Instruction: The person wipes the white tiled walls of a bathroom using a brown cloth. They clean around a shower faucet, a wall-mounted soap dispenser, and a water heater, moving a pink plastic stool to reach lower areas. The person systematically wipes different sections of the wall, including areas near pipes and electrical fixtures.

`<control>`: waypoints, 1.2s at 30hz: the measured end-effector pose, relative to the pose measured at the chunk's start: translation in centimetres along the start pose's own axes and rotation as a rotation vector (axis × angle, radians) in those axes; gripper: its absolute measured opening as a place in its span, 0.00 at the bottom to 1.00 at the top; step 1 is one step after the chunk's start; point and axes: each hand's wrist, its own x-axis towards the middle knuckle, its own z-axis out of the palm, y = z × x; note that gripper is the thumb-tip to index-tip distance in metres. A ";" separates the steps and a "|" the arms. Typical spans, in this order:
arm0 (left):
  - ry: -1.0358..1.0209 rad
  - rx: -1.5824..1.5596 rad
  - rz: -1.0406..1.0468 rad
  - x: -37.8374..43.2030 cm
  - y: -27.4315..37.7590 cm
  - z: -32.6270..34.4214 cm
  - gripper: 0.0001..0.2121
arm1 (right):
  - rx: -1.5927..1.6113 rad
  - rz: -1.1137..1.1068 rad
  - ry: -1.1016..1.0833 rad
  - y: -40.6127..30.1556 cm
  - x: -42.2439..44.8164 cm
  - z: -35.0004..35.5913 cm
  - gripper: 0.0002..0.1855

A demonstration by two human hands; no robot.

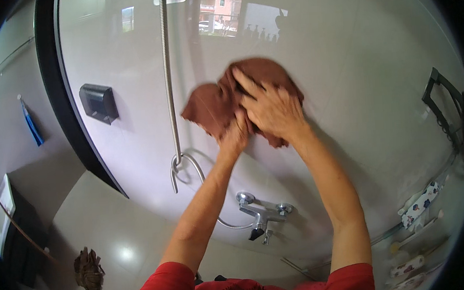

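Observation:
A brown cloth (209,104) lies bunched against the glossy, light wall panel (372,96) of a shower area. My right hand (271,108) presses on the cloth with fingers spread over its folds. Lower and to the left, my left hand (235,133) grips the cloth's lower edge, its fingers partly hidden and blurred. Left of the cloth a metal shower hose (168,77) hangs down the wall, looped near its lower end. Below my hands a chrome mixer tap (260,215) is fixed to the wall.
A dark wall-mounted dispenser (99,104) is at the left, beside a black door frame (67,95). A mop head (89,271) rests on the floor at lower left. At the right are a dark wall bracket (438,100) and patterned items (423,205) in a row.

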 end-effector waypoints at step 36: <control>-0.184 0.011 0.126 1.3 3.6 -2.0 0.32 | -0.128 -0.145 -0.121 2.8 -2.5 -0.2 0.22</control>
